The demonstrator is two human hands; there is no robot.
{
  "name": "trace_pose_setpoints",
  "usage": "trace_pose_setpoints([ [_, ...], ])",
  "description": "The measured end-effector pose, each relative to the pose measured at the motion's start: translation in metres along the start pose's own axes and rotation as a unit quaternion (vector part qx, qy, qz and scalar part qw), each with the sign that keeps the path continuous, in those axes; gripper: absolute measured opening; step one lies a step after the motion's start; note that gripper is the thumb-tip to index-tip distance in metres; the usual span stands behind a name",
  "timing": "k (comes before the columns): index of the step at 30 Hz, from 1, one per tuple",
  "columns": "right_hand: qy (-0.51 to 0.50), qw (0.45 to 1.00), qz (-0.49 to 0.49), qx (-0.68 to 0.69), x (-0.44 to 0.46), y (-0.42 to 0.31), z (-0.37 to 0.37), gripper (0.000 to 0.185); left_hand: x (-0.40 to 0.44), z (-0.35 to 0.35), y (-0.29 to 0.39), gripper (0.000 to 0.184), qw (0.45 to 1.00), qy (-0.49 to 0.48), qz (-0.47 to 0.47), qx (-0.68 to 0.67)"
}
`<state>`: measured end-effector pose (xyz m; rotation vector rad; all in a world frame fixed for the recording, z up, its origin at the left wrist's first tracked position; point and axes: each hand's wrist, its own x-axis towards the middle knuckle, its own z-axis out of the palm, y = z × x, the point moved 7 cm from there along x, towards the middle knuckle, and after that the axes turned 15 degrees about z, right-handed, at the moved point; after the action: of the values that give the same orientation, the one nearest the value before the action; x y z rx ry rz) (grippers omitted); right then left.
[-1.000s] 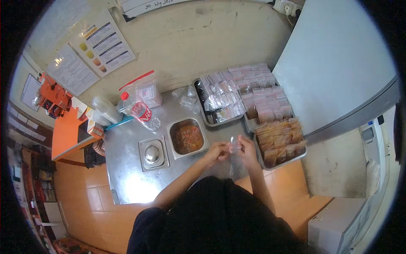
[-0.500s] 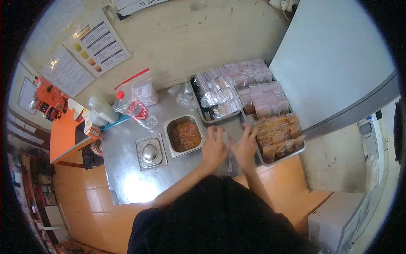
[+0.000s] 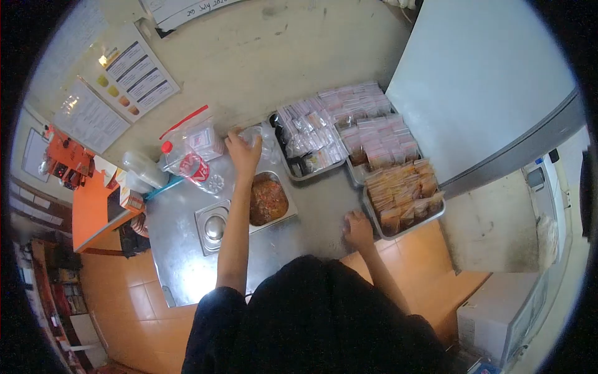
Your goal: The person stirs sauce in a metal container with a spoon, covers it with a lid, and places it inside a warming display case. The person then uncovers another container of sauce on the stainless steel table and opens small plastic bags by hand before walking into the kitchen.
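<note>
My left hand (image 3: 244,153) is stretched toward the back of the steel table, thumb and fingers apart. It touches a small heap of clear plastic bags (image 3: 266,144) near the wall. My forearm passes over the left edge of a square steel pan (image 3: 291,215) of reddish-brown chunky sauce (image 3: 269,201). At the table's front edge, my right hand (image 3: 358,230) has its fingers curled in. What they hold, if anything, is hidden. Just right of it stands a metal tray (image 3: 405,229) of brown-filled sachets (image 3: 405,193).
A lidded steel container (image 3: 213,227) sits left of the pan. Behind it are a red-capped plastic bottle (image 3: 196,168) and a red-zip bag (image 3: 202,138). More trays of packed sachets (image 3: 309,134) line the back right, beside a large pale panel (image 3: 479,87).
My left hand has moved from the table's front, beside my right hand, back and left to the plastic bags. The right hand has drawn slightly toward me, its fingers now curled.
</note>
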<state>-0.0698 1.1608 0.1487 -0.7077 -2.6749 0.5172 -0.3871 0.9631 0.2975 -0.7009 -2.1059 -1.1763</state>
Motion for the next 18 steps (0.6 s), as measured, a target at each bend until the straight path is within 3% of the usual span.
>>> trace_pose_setpoints([
  [2, 0.004, 1.0, 0.012, 0.011, 0.0, 0.0, 0.002, 0.016, -0.002, -0.005, 0.011, 0.046, 0.989, 0.048, 0.121, 0.077],
  [5, -0.063, 0.996, 0.069, 0.008, 0.003, 0.007, 0.015, 0.013, -0.038, 0.01, 0.023, 0.042, 0.992, -0.033, 0.104, 0.057],
  [7, -0.097, 0.991, 0.095, 0.003, 0.008, 0.008, 0.014, 0.012, -0.069, 0.026, 0.055, 0.036, 0.983, -0.132, 0.118, -0.043],
  [9, -0.093, 0.982, 0.124, 0.106, 0.013, 0.011, 0.008, 0.012, -0.118, 0.051, 0.082, 0.032, 0.926, -0.303, 0.068, -0.217],
  [11, -0.094, 0.965, 0.135, 0.205, 0.02, 0.002, -0.003, 0.014, -0.161, 0.066, 0.11, 0.028, 0.894, -0.335, 0.116, -0.272],
  [14, -0.103, 0.934, 0.137, 0.313, 0.03, -0.025, -0.036, 0.017, -0.187, 0.071, 0.127, 0.021, 0.867, -0.41, -0.003, -0.283],
  [17, -0.127, 0.911, 0.155, 0.36, 0.033, -0.027, -0.043, 0.016, -0.193, 0.078, 0.121, 0.018, 0.834, -0.416, -0.136, -0.336],
  [18, -0.141, 0.901, 0.164, 0.377, 0.032, -0.025, -0.041, 0.016, -0.186, 0.076, 0.126, 0.017, 0.844, -0.413, -0.079, -0.333],
])
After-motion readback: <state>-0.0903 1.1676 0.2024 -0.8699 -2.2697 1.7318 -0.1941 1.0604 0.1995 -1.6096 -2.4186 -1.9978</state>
